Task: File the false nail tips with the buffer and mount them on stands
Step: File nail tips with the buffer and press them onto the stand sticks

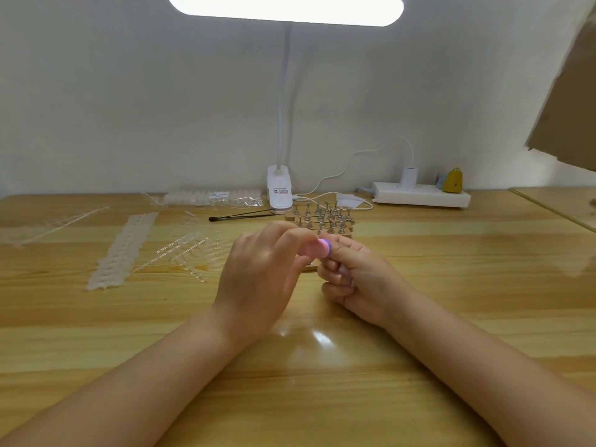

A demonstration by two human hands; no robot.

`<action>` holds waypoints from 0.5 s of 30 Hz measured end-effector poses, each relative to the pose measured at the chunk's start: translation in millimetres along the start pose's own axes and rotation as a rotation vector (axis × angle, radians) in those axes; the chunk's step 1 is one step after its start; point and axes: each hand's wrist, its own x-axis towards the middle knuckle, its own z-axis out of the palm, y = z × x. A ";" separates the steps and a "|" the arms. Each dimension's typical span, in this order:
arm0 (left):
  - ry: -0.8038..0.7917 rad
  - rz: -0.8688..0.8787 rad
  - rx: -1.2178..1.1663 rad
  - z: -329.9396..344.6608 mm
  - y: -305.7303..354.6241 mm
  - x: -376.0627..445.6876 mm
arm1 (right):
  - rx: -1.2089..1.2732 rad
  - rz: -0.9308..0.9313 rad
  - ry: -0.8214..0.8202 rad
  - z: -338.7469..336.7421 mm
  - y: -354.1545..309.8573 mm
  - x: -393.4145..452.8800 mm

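Observation:
My left hand (258, 272) is at the table's middle, blurred, with its fingers curled round a pink buffer (314, 248) that has a purple end. My right hand (354, 279) meets it from the right, fingers curled in and thumb against the buffer's purple end. It seems to pinch a false nail tip there, but the tip itself is hidden. Just behind the hands, several small metal stands (322, 219) sit upright on wooden bases. White strips of false nail tips (122, 250) lie to the left.
Clear plastic sprues (187, 250) lie scattered left of my hands. A bag of nail tips (213, 198), a black stick tool (242, 216), a clip lamp's base (279, 188) and a white power strip (419, 195) line the back edge. Cardboard (567, 91) hangs at top right.

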 end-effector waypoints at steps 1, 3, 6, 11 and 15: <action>-0.014 -0.011 0.018 -0.1 -3.2 -0.9 | -0.005 0.005 -0.012 0.3 -0.1 -0.3; -0.004 -0.062 0.054 -0.9 -11.0 -2.0 | -0.003 0.014 -0.014 0.3 -1.5 -0.5; 0.057 -0.025 0.025 -0.9 -9.8 0.3 | -0.012 0.003 0.008 -0.3 -0.8 -0.2; -0.016 0.047 0.100 1.5 -8.4 0.9 | 0.018 0.009 0.011 -1.2 0.3 0.3; 0.043 0.010 0.091 -2.0 -13.6 0.0 | 0.030 0.012 0.040 -1.3 -1.4 0.3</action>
